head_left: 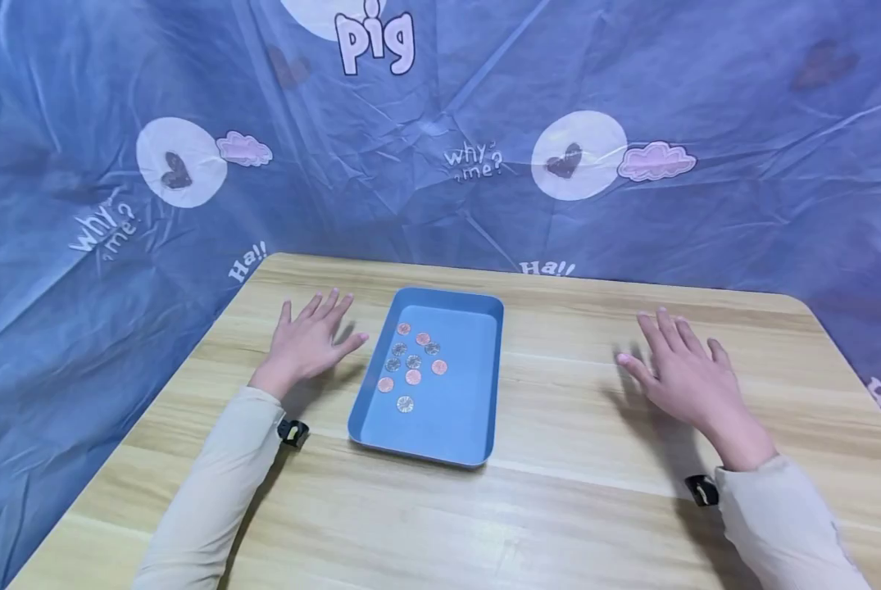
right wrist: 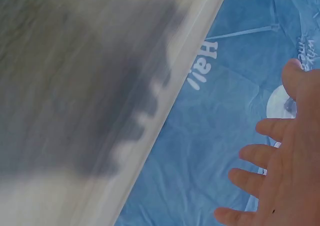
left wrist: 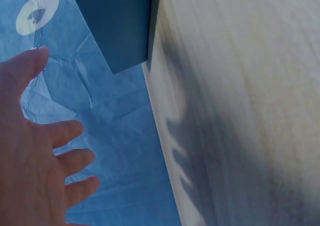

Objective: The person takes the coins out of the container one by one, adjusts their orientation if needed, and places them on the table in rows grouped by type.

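Observation:
A shallow blue tray (head_left: 447, 430) lies on the wooden table, left of its middle. Several coins, some copper-coloured and some silver-coloured (head_left: 406, 404), lie flat and apart from one another, mostly along the tray's left half. My left hand (head_left: 309, 340) is just left of the tray, fingers spread, holding nothing. In the left wrist view the tray's outer wall (left wrist: 117, 25) shows beyond the thumb. Well to the right of the tray, my right hand (head_left: 687, 373) has its fingers spread over the table and holds nothing. Both hands cast shadows on the wood, above which they appear raised.
The pale wooden table (head_left: 558, 508) has rounded far corners. Behind it and on its left hangs a wrinkled blue printed cloth (head_left: 410, 197). Small black devices sit at the left wrist (head_left: 293, 433) and the right wrist (head_left: 701, 490).

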